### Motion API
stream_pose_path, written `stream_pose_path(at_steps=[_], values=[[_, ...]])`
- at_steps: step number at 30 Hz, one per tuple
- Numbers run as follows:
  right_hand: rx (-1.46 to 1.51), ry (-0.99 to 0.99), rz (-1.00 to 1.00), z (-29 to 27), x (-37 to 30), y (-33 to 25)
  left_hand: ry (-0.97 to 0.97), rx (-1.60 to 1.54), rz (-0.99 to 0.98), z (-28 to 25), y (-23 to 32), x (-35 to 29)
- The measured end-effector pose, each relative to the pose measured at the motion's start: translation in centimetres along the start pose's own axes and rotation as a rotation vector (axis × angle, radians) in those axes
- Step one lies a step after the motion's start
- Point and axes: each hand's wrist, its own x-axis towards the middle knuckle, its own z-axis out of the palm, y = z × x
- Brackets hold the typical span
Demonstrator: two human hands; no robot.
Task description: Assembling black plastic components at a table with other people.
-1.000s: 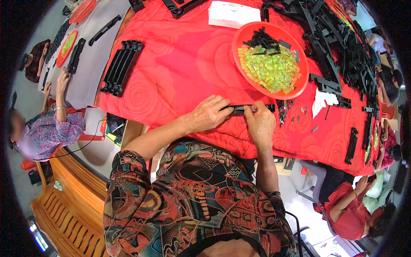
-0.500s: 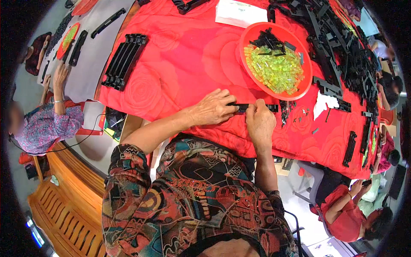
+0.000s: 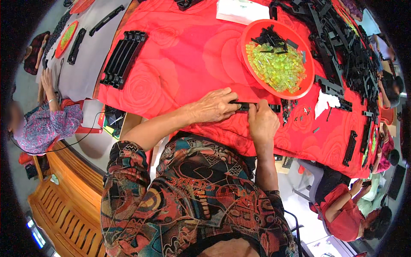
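In the head view, the red bowl (image 3: 259, 29) of yellow-green pieces (image 3: 276, 68) is the landmark, and the black strip (image 3: 244, 106) being worked lies on the near side of it, over the red-clothed table (image 3: 184, 64). The left hand (image 3: 216, 106), left of the bowl and nearer the wearer, has its fingers curled nearly closed on the strip's left end. The right hand (image 3: 263, 122), straight toward the wearer from the bowl, is drawn into a pinch with thumb and forefinger at the strip, whose right end pokes out beyond; whether a small part sits under those fingertips is hidden. To do this well, the left grip should probably keep the strip from turning while the right presses squarely rather than sideways. The loose dark bits (image 3: 288, 112) just below the bowl could get caught underneath, so keep the strip clear of them.
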Motion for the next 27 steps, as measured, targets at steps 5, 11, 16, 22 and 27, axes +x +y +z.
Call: stream_pose_path(at_steps=[5,11,16,22,27], values=[[0.046,-0.062,0.088,-0.4,0.2,0.6,0.037,0.007,-0.016,0.2,0.2,0.1],[0.123,-0.131,0.117,-0.9,1.0,1.2,0.004,0.086,-0.007,0.2,0.4,-0.1],[0.225,-0.136,0.149,-0.7,1.1,1.6,0.091,0.145,-0.007,-0.8,2.0,1.0],[0.32,-0.059,0.093,-0.3,1.0,2.6,0.01,0.181,-0.026,0.5,2.0,1.8],[0.725,0.192,0.161,-2.0,1.4,3.6,-0.061,0.183,-0.059,0.4,2.2,1.8]])
